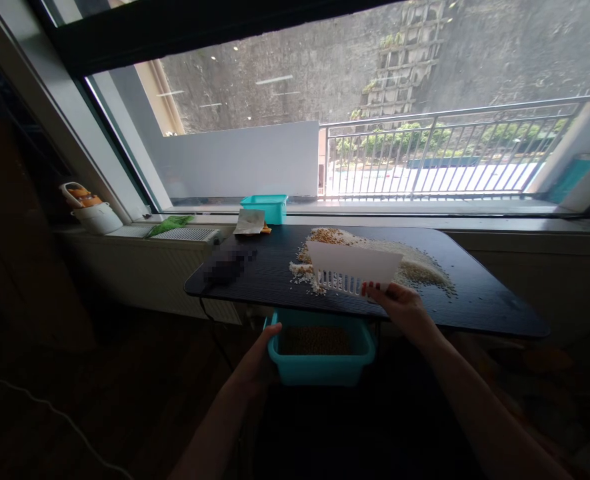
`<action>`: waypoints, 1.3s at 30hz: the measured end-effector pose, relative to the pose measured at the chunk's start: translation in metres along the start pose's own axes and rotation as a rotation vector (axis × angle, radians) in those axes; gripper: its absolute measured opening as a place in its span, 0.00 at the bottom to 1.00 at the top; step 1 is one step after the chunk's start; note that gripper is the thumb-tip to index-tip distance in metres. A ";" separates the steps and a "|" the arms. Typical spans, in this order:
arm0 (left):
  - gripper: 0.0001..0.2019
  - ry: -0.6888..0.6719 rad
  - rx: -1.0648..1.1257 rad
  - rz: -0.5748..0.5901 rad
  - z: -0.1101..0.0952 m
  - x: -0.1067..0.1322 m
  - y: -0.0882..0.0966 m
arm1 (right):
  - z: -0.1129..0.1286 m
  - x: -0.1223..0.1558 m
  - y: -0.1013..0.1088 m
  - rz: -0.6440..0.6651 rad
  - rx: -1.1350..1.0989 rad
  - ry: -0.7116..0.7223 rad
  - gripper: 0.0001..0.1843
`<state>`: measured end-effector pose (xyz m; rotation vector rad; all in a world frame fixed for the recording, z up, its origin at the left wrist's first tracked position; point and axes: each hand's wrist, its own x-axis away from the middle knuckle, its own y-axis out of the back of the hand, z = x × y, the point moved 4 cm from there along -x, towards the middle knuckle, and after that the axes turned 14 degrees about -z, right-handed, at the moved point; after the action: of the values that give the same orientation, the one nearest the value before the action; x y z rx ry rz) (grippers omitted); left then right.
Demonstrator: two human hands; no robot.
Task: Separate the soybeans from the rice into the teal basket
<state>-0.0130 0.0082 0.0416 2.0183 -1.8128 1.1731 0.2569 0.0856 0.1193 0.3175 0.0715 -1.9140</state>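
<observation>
My left hand is closed on the left rim of a turquoise plastic tub, its thumb over the edge. The tub is below the table's front edge, and a layer of small brown grains or pellets covers its bottom. My right hand grips the lower right edge of a white plastic piece with a row of slots, held tilted above the table front. Behind and around that piece, a pile of white rice-like grains and yellow-orange kernels spreads over the dark tabletop.
The black folding table stands under a large window. At its back are a second turquoise tub and a paper packet. Left of it are a radiator, a green cloth and a white basket. A pale cable crosses the floor.
</observation>
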 end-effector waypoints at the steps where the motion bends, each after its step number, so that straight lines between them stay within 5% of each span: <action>1: 0.31 -0.002 0.003 0.008 0.000 0.000 0.000 | 0.000 0.000 0.002 -0.011 -0.009 0.000 0.24; 39: 0.31 -0.019 0.015 -0.003 0.000 -0.002 0.002 | 0.009 0.011 0.005 0.011 0.023 -0.025 0.23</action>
<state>-0.0148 0.0094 0.0392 2.0466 -1.8138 1.1741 0.2562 0.0716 0.1260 0.3089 0.0318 -1.9083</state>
